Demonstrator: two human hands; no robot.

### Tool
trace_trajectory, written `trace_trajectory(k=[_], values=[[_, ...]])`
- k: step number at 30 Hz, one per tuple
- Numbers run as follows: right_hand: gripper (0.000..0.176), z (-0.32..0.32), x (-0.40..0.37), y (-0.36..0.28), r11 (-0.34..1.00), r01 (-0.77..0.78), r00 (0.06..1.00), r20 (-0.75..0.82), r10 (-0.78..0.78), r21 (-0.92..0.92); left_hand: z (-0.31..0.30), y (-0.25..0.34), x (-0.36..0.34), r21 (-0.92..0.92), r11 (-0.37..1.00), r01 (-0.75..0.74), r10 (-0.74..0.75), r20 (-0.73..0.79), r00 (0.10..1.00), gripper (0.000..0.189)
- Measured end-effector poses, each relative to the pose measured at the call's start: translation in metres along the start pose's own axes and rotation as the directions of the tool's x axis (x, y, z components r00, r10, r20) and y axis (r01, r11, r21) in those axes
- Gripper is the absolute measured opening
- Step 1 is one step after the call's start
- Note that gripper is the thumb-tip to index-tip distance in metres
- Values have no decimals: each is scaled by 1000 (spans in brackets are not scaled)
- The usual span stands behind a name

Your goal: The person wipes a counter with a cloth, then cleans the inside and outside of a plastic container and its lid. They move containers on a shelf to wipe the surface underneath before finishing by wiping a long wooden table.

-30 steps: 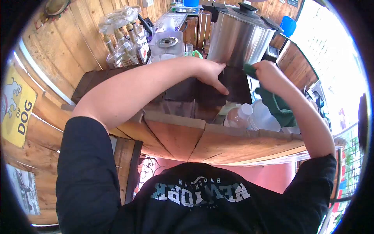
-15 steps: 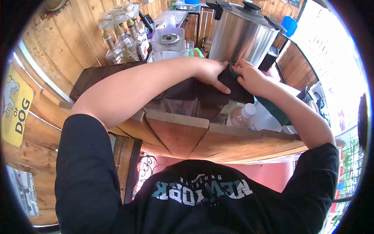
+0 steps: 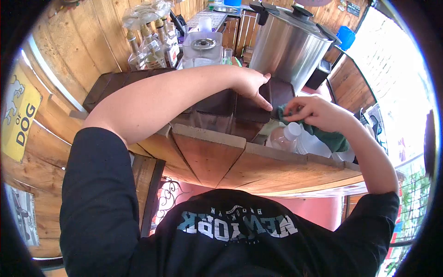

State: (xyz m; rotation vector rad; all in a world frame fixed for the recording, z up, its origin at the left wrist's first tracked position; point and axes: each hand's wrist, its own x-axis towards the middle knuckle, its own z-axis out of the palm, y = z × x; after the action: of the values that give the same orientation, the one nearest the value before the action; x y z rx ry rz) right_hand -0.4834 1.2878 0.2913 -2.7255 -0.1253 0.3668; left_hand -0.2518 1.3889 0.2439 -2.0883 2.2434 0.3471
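Presses the left hand (image 3: 251, 85) palm-down on a dark brown panel (image 3: 221, 104), which is flat, smooth, faintly glossy and split by straight seams into rectangular sections. Spreads the fingers wide, closed on nothing, with the tips at the panel's right edge and the thumb near the base of the urn.

Pinches a dark green cloth (image 3: 330, 138) between thumb and fingertips of the right hand (image 3: 309, 111), gripping tightly at the cloth's upper corner, just right of the panel's edge and close to the left fingertips. Lets the rest of the cloth, soft, nubby and crumpled, trail down to the right under the wrist.

Just below the right hand, against the cloth: a clear plastic bottle (image 3: 279, 138) with rounded shoulders and a white screw cap.

Behind the panel: a tall cylindrical steel urn (image 3: 286, 46), brushed and shiny, with a black lid knob and black handles. Left of it, a clear boxy plastic container (image 3: 200, 46) with a round metal fitting in its lid. Further left, a cluster of glass bottles (image 3: 147, 41), necks wrapped in crinkled clear film.

Nearer the body, below the panel: a wooden counter (image 3: 212, 157) of thick reddish planks, matte, cut in wedge shapes with open joints.

On the plank wall at far left: a yellow sign (image 3: 16, 115) with black letters, "OF DOG".
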Motion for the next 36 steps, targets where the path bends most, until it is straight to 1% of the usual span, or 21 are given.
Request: trace_trajectory(k=[3, 5, 6, 8, 9, 11, 13, 14, 16, 17, 18, 20, 23, 26, 29, 32, 35, 36], values=[[51, -2, -11, 16, 997, 24, 998, -51, -28, -71, -2, 1, -2, -17, 1000, 2, -2, 12, 1000, 124], [48, 2, -7, 27, 990, -83, 964, -262, 50, -116, -2, 2, -1, 4, 1000, 27, -27, 12, 1000, 123], [48, 4, -3, 33, 982, -141, 926, -367, 85, -129, -3, 4, -2, -4, 1000, 31, -31, 24, 999, 122], [44, -2, 14, 43, 975, -182, 893, -435, 111, -126, -8, 8, -4, -19, 999, 39, -38, 46, 998, 120], [43, -3, 24, 47, 972, -202, 875, -467, 123, -122, -7, 8, -4, -41, 999, 26, -24, 30, 999, 120], [40, 0, 42, 56, 869, -275, 944, -288, 163, -411, -4, 6, -3, -83, 997, 4, -4, -5, 1000, 120], [39, 4, 61, 53, 795, -392, 917, -269, 296, -463, -4, 9, -6, -68, 997, 32, -35, -31, 999, 120], [39, 6, 64, 51, 818, -399, 903, -329, 274, -414, -4, 11, -7, -66, 997, 46, -49, -45, 998, 121], [38, 10, 66, 40, 862, -400, 864, -442, 242, -311, 4, 3, 0, -71, 997, -3, -3, -92, 996, 125], [42, 6, 67, 35, 893, -379, 883, -385, 270, -242, 8, -2, 4, -74, 997, -26, 18, -115, 993, 128], [41, 10, 70, 40, 923, -298, 890, -420, 178, -242, 5, 0, 2, -110, 994, -2, -4, -57, 998, 126], [40, 22, 76, 54, 959, -133, 874, -487, -6, -250, -8, 8, -4, -178, 983, 49, -38, 60, 997, 124], [48, 17, 75, 48, 953, -172, 910, -410, 57, -251, -10, 12, -9, -137, 989, 57, -55, 19, 998, 124], [52, 21, 71, 43, 907, -207, 913, -405, 45, -366, -10, 14, -8, -78, 994, 83, -80, 33, 996, 122], [57, 15, 66, 51, 925, -68, 932, -354, -75, -375, 1, 0, 6, -83, 996, 21, -19, 23, 1000, 120], [57, 16, 51, 52, 893, 39, 951, -259, -171, -448, -3, 3, 4, -92, 994, 53, -45, 87, 995, 121], [53, 4, 13, -11, 960, -75, 995, -81, 55, -270, 2, 0, 4, -7, 999, 35, -35, -12, 999, 131], [52, 0, 10, -10, 977, -62, 997, -51, 53, -205, -2, 1, 1, -24, 999, 29, -29, -6, 1000, 131]])
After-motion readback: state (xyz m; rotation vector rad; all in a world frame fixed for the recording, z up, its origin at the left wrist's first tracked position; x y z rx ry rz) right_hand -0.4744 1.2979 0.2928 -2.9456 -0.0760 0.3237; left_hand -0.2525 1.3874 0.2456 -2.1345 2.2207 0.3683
